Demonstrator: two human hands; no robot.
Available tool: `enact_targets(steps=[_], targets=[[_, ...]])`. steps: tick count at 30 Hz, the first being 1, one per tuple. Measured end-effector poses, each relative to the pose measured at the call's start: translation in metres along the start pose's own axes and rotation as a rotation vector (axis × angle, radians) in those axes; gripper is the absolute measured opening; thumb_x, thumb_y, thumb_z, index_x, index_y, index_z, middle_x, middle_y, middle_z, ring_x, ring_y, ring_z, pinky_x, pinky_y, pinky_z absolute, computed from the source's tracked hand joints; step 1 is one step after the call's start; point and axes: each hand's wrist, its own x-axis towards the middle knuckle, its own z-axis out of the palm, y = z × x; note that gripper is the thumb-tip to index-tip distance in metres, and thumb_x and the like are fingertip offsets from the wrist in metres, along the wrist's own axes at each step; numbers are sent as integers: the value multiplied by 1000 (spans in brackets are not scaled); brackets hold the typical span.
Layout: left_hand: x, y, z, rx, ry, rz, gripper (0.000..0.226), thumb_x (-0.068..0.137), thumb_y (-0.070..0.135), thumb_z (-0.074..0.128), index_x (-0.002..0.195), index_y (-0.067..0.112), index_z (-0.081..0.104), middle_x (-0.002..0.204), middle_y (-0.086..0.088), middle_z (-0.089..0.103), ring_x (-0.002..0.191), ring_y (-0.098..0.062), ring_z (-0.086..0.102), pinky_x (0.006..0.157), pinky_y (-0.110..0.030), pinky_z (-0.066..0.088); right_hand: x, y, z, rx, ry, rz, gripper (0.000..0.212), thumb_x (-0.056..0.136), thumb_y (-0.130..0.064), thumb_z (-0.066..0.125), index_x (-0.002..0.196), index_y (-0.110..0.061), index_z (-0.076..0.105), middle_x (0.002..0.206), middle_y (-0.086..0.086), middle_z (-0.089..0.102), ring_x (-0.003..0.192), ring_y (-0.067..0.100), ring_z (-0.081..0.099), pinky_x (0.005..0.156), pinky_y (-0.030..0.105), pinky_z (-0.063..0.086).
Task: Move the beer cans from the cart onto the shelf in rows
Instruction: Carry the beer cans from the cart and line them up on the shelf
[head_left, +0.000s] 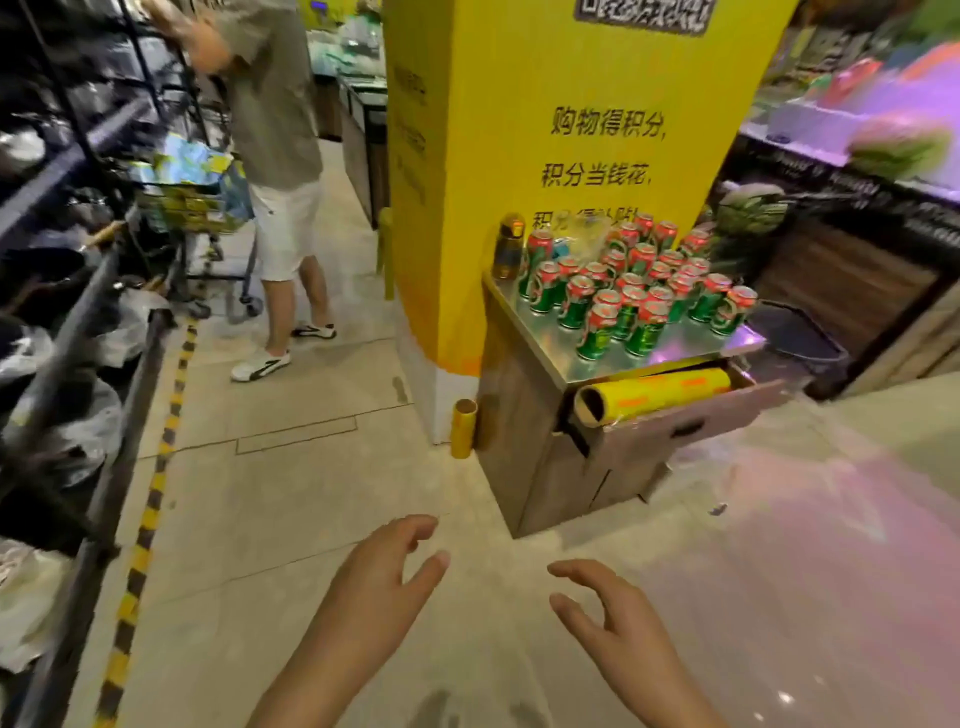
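Both my hands are empty right now: my left hand (382, 577) hangs over the floor with fingers loosely spread, grip open on nothing, and my right hand (610, 618) is the same, fingers relaxed and apart, holding nothing. The beer cans (631, 288), green with red tops, stand upright in a loose cluster on the metal-topped bench (670, 348) against the yellow pillar (519, 156), well ahead of my hands. They're bunched, not in clean rows, some touching. A dark bottle (508, 247) stands at the bench's back left corner beside them. A yellow roll (654, 392) lies in the open drawer below the top. Dark shelving (67, 312) runs along the left, too blurred to tell what sits on it; no cans visible there. Another person (275, 156) stands by a trolley (197, 202) further down the aisle. My read: nothing in hand, whole cluster seems left to move, so the task looks early, or I'm between trips.
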Motion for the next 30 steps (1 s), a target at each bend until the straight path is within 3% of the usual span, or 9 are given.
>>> enact_targets(steps=[2, 6, 9, 11, 17, 21, 25, 30], targets=[[31, 40, 44, -1, -68, 77, 38, 92, 39, 53, 128, 32, 50, 124, 20, 52, 112, 2, 48, 95, -19, 39, 2, 36, -38, -8, 69, 56, 19, 91, -35, 59, 104, -46, 53, 109, -35, 52, 95, -20, 50, 77, 0, 34], [74, 103, 111, -15, -179, 170, 41, 92, 40, 51, 132, 34, 46, 127, 20, 49, 111, 6, 44, 92, -14, 35, 7, 89, -98, 25, 176, 174, 19, 90, -33, 60, 103, -46, 54, 108, -33, 54, 94, -16, 53, 76, 2, 36], [103, 128, 137, 7, -236, 188, 42, 92, 41, 51, 133, 36, 45, 127, 19, 49, 109, 7, 42, 91, -14, 34, 25, 115, -130, 20, 203, 210, 19, 90, -35, 59, 108, -42, 57, 111, -32, 54, 92, 4, 61, 75, 4, 38], [126, 134, 144, 25, -248, 177, 42, 91, 42, 51, 132, 35, 45, 127, 18, 49, 111, 5, 44, 90, -15, 37, 49, 128, -146, 34, 202, 196, 20, 91, -32, 59, 110, -38, 59, 114, -28, 56, 100, -1, 57, 79, 2, 36], [212, 124, 146, 30, -176, 35, 40, 91, 36, 54, 130, 29, 49, 127, 14, 53, 116, -4, 49, 98, -25, 41, 162, 138, -171, 32, 115, 94, 24, 92, -30, 57, 117, -34, 58, 117, -23, 55, 111, -5, 48, 84, 3, 33], [286, 121, 141, 8, -125, -49, 36, 90, 32, 57, 126, 27, 53, 121, 12, 56, 114, -8, 52, 96, -27, 42, 247, 133, -190, 39, 67, 11, 27, 92, -31, 58, 118, -34, 57, 118, -21, 55, 108, -5, 49, 86, 13, 39], [366, 131, 144, 4, -88, -48, 34, 90, 30, 57, 124, 24, 55, 119, 9, 59, 112, -8, 54, 93, -25, 41, 316, 140, -221, 65, 79, -35, 25, 88, -31, 60, 101, -50, 50, 111, -28, 55, 106, -11, 47, 83, 4, 36], [454, 163, 164, 25, -73, 27, 38, 90, 33, 56, 128, 26, 52, 123, 12, 57, 112, -7, 53, 94, -26, 42, 376, 175, -258, 68, 143, -9, 19, 86, -44, 59, 104, -46, 54, 110, -24, 59, 96, -11, 54, 82, 12, 41]])
